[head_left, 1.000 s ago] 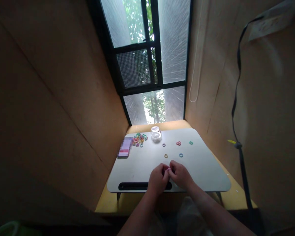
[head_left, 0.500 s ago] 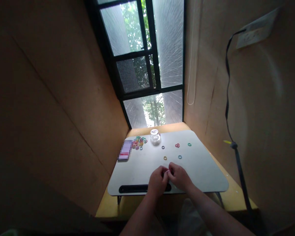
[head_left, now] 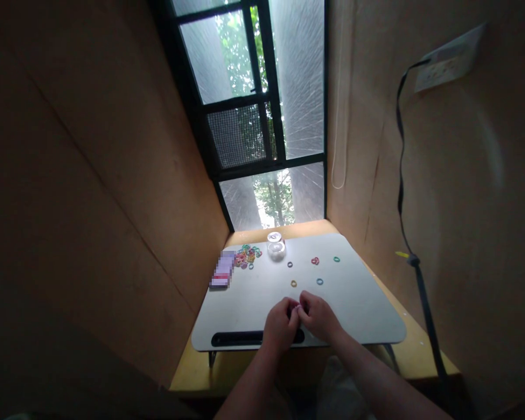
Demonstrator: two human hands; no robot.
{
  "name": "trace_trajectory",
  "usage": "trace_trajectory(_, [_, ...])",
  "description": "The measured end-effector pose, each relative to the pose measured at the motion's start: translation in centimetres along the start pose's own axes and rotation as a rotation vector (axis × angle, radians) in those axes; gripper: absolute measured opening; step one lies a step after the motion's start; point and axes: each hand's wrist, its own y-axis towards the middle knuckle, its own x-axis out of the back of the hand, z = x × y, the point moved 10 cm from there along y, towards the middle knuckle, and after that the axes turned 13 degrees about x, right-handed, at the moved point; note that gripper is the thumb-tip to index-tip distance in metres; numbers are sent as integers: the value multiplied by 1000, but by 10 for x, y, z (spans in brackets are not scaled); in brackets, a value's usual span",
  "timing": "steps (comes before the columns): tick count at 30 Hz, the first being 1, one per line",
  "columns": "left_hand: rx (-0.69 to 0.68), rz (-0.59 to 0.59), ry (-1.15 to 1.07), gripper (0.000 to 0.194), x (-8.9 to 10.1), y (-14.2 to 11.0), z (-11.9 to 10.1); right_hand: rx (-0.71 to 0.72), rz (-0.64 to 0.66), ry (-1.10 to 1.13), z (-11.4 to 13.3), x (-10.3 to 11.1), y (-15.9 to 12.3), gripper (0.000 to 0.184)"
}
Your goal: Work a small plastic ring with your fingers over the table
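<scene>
Where the left hand (head_left: 280, 324) and right hand (head_left: 318, 315) meet, a small pink band (head_left: 296, 307) sits pinched between their fingers (head_left: 294, 318).

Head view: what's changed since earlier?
Only the camera view shifted: the wall plate sits lower and further left in frame. Nothing visibly let go. The left hand and right hand still meet over the white table, pinching a pink item; ring pile, loose rings and clear jar stayed put.
</scene>
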Motion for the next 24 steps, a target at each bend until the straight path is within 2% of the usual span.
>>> trace_trajectory(24, [13,19,56,19,-4,-5,-8,-4,8,64,2,7,-5,10])
